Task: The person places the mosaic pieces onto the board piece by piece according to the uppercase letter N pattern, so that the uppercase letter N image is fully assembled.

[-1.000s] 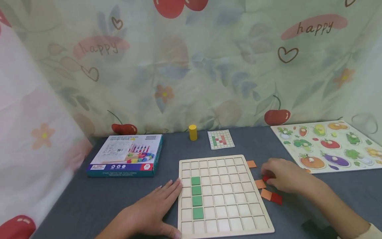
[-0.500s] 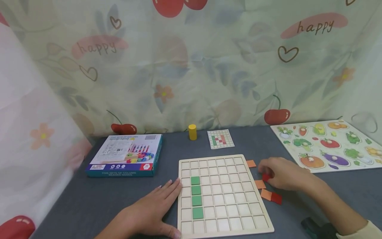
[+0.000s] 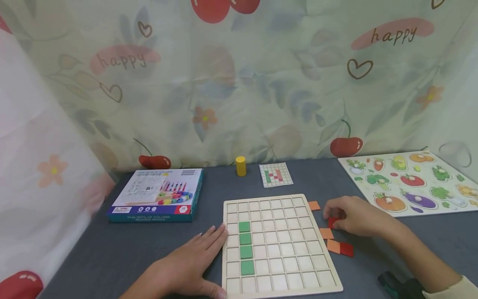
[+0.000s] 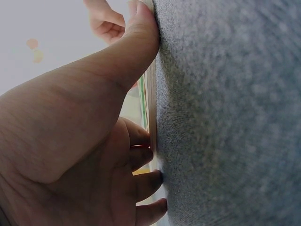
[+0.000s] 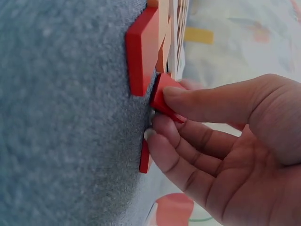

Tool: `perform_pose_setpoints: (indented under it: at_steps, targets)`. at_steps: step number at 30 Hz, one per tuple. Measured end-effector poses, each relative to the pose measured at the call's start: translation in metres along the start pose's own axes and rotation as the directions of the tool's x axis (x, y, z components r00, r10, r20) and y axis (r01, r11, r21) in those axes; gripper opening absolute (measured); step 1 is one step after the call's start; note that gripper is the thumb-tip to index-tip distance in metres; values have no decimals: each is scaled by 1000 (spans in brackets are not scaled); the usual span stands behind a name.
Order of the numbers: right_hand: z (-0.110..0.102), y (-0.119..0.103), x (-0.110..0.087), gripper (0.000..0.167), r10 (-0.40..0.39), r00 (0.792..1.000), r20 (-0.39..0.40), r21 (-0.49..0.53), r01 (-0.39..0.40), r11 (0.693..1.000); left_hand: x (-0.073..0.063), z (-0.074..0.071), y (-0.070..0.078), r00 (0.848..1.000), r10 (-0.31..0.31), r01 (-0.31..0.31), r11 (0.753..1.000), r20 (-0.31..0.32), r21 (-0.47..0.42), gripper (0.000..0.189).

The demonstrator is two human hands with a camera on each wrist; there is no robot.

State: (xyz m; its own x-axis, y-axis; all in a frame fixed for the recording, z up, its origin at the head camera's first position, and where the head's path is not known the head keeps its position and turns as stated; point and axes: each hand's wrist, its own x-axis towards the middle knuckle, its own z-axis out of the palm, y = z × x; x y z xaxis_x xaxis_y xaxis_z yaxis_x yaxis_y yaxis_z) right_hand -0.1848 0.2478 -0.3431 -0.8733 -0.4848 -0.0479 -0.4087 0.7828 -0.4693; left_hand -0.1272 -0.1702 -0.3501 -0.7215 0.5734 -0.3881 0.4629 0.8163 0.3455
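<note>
A: Your right grip (image 3: 352,214) is at 2 o'clock from the pale grid board (image 3: 287,249), thumb and fingertips clamped on a red tile (image 5: 165,81). Where is your other one?

B: Your left grip (image 3: 194,259) rests at the board's 9 o'clock edge, fingers straight, thumb at the 8 o'clock corner, clamped on nothing.

A: Which step are you on?

B: You seem to be picking up that red tile. Four green tiles (image 3: 246,251) form a column in your board. Orange tiles (image 3: 326,233) lie around 2 to 3 o'clock, with a second red tile (image 3: 346,250) touching one.

A: Your next move probably calls for lifting the pinched tile cleanly and choosing its square from the pattern card (image 3: 276,174) at 12 o'clock, while your left steadies the board.

B: Any writing near you?

A: The box (image 3: 157,193) at 10 o'clock reads "FIVE SETS OF COLUMN"; you'd find the next line blurred, and no brand is legible. The curtain (image 3: 239,91) ahead says "happy" twice.
</note>
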Motion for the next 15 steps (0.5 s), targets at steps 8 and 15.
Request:
perform_pose_setpoints:
  at_steps: [8,15]
  targets:
    - [-1,2,0,21,75,996,-52,65,-72,995,1,1,1,1000,-4,4,1000,-3,7,120]
    - [-5,0,0,11,66,997,-51,138,-58,989,1,1,0,1000,-2,2,1000,-6,8,120]
